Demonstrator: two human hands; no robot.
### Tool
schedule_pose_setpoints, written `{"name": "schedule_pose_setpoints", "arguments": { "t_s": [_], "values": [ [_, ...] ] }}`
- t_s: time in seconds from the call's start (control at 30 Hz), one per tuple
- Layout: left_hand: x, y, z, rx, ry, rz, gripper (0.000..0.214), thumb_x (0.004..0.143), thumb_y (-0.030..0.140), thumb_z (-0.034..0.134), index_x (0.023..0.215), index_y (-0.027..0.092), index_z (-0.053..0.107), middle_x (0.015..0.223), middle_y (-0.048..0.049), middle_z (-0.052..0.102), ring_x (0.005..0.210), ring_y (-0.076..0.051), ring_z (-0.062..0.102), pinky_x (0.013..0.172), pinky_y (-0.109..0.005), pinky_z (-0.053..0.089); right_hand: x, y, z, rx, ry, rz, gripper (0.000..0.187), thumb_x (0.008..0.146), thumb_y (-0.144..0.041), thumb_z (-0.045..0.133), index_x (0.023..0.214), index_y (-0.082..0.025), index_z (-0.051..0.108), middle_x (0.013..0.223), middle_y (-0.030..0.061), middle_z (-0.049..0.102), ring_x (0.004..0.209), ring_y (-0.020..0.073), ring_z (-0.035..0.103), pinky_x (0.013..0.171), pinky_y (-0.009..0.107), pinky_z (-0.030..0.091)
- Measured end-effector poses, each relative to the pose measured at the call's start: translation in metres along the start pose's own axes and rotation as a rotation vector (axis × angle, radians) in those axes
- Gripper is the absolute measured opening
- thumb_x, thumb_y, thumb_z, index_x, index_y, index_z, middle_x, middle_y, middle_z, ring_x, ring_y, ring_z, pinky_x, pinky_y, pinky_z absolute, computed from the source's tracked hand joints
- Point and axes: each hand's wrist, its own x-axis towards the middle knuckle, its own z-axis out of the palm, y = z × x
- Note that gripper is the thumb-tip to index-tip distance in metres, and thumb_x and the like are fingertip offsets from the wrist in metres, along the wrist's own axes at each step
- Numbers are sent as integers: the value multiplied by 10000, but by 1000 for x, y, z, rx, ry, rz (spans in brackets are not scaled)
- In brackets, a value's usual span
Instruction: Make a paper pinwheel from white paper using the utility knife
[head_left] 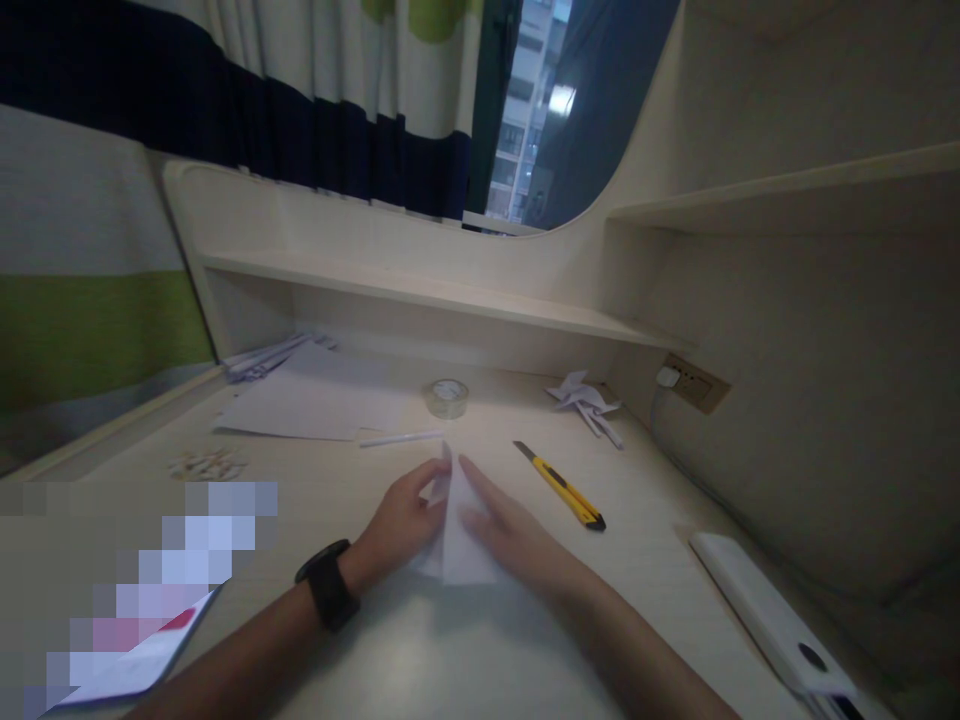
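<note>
Two slanted folds already meet in a point on my paper [459, 555], middle of the tabletop [450, 660] | left hand [397, 525] pinches its left flap | right hand [510, 537] pressed flat on it | more creasing likely left.

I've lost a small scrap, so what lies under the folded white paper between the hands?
Only the pale desk shows around the folded white paper. The left hand pinches its left edge and the right hand presses on it; anything beneath the sheet is covered.

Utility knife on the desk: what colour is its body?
The utility knife is yellow, black-tipped; head view.
</note>
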Motion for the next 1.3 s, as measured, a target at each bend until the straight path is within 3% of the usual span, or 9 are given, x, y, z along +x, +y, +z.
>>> {"name": "schedule_pose_setpoints", "arguments": {
  "t_s": [0.13,0.33,0.57,0.7,0.8,0.9,1.0,1.13,1.3],
  "values": [
    [1,7,-3,-55,-67,-20,291,712,206,671,1001,193,706,1023,-74,699,1007,-295,607,810,-338,489,-3,4,7,-115,-20,-9,616,886,-426,544,1438,-343,283,1497,-10,308,1379,233,271,1136,426,185],
    [3,-4,-3,-63,-190,16,510,692,194,706,1190,197,595,1199,-107,626,1053,-295,597,867,-371,482,1,14,7,45,155,67,715,854,-458,585,1460,-273,251,1496,29,316,1368,219,291,1120,384,241],
    [0,-6,3,213,-61,33,521,650,240,737,1144,215,574,1145,-63,634,1035,-264,590,917,-392,443,5,16,14,613,126,289,512,842,-546,549,1241,-225,567,1224,66,622,1097,256,588,919,388,476],
    [-1,-11,3,255,55,9,498,650,243,713,1120,219,550,1109,-49,629,988,-250,600,866,-371,463,5,15,14,768,78,430,536,848,-591,494,1169,-180,617,1107,98,676,1005,263,635,858,385,510],
    [-1,-12,3,269,112,-27,349,656,248,688,986,201,586,951,-23,666,868,-234,625,794,-345,480,4,11,16,647,111,280,546,848,-532,550,1319,-263,486,1257,46,596,1108,225,583,915,362,476],
    [-1,-4,3,154,15,21,214,685,262,649,876,164,642,869,-43,690,789,-228,630,732,-313,485,4,10,19,394,136,142,707,769,-401,698,1388,-301,373,1266,39,582,1071,212,598,887,345,485],
    [0,6,3,-45,-66,8,240,715,314,639,875,138,671,864,-66,697,733,-215,625,688,-299,492,4,12,19,251,172,131,806,715,-338,744,1406,-271,334,1132,64,646,932,215,647,778,345,521],
    [1,9,4,-263,19,-101,349,811,462,550,905,143,657,812,-57,672,684,-186,610,586,-259,482,8,15,13,234,302,176,871,630,-288,790,1382,-236,355,977,58,686,818,218,665,681,329,528],
    [0,5,4,-239,18,-146,393,820,523,554,950,159,631,855,-51,657,710,-182,629,566,-249,499,12,18,4,364,413,181,890,535,-261,830,1321,-245,414,919,37,693,774,222,667,680,340,526]
  ]
}}
